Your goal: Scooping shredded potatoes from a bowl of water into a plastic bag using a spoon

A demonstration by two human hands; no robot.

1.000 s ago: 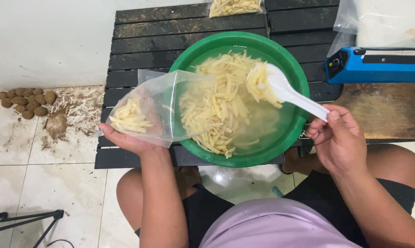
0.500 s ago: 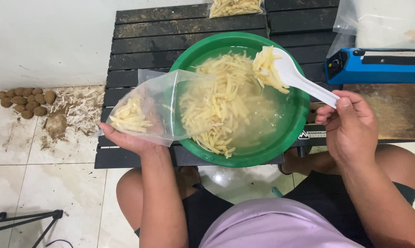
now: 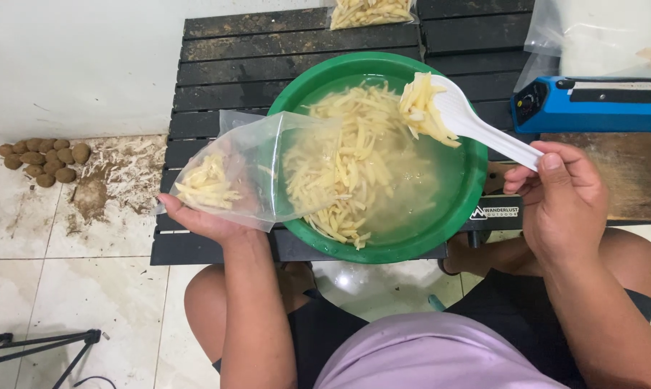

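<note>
Since the earlier frames we find the white slotted spoon (image 3: 461, 115) raised out of the water, its load of cut potato strips (image 3: 420, 109) now held over the far right side of the bowl. We record a black slatted table (image 3: 246, 50) bearing a green bowl (image 3: 467, 189) of water and strips, with a blue bag sealer (image 3: 592, 104) to its right. Our left hand (image 3: 203, 220) cups a clear plastic bag (image 3: 257, 166) from beneath, its mouth at the bowl's left rim, while our right hand (image 3: 559, 198) is closed around the spoon handle.
</note>
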